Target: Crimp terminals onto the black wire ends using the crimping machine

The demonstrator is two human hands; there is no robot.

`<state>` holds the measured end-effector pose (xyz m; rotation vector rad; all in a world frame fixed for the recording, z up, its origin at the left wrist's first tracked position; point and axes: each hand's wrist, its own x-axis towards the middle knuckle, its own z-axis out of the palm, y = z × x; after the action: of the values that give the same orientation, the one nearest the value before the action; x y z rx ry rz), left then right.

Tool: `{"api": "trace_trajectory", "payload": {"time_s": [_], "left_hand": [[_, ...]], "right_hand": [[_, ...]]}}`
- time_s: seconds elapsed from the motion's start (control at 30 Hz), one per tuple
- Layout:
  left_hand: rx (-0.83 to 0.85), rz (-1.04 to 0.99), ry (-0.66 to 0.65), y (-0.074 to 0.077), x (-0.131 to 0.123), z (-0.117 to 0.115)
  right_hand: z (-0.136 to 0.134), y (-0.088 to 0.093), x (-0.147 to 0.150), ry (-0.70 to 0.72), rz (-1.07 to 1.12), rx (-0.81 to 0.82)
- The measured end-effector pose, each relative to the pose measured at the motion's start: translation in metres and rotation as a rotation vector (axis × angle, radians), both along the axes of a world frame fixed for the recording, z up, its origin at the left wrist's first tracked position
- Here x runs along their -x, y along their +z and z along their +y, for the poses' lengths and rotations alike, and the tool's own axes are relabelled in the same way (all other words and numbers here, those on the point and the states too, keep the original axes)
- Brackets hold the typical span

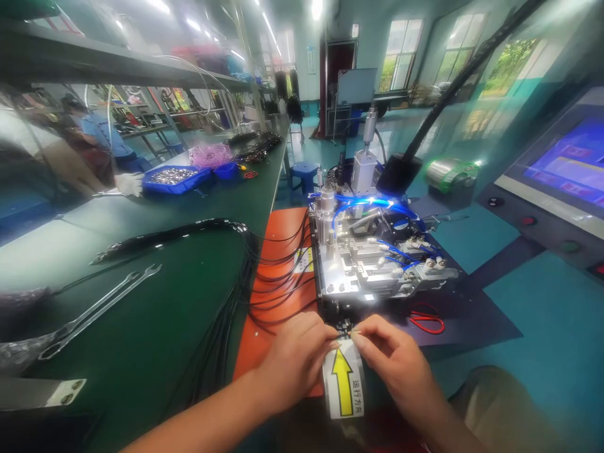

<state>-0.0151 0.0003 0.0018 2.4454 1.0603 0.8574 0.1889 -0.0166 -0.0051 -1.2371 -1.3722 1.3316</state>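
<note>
Now | left hand (292,360): pinching wire end (353,332) | right hand (395,363): pinching it too | just above arrow label (343,382)

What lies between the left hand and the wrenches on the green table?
In the head view, a bundle of black cables and the orange mat lie between the left hand and the wrenches.

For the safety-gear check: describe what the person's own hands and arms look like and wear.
Both the left hand and the right hand are bare: no gloves, and no rings show. The forearms are bare too, with no sleeve, watch or wristband in view down to the picture's lower edge.
</note>
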Motion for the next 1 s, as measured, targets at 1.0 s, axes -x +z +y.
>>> {"api": "trace_trajectory", "payload": {"time_s": [1.0], "left_hand": [[-0.011,0.007,-0.056,-0.002,0.000,0.001]], "right_hand": [[0.012,0.019,-0.026,0.290,-0.012,0.013]]}}
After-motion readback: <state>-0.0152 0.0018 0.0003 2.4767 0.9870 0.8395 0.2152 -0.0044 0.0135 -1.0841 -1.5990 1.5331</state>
